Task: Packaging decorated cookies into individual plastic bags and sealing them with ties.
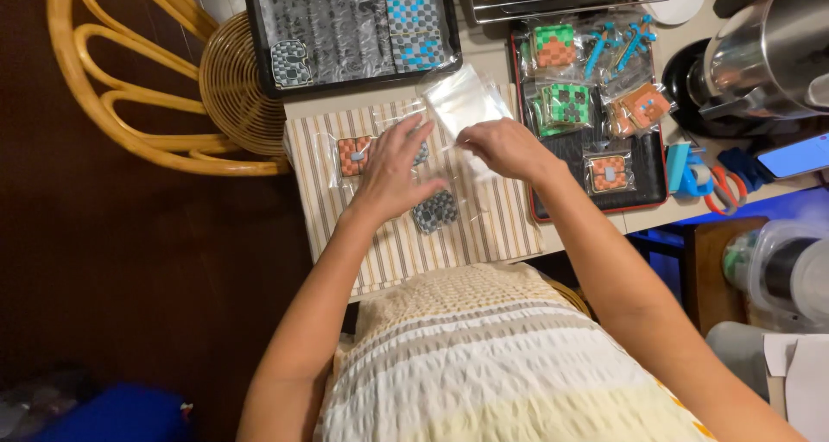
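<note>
Fingers (471, 137) pinch clear bag (466, 101) | left hand (393, 170) on bagged cookies (436, 209)

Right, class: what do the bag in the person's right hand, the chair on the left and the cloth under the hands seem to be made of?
Bag: clear glossy plastic film, see-through with glare. Chair: probably rattan or cane, with bent tan rods and a coiled woven seat. Cloth: seemingly woven fabric, matte, with fine beige stripes.
</note>
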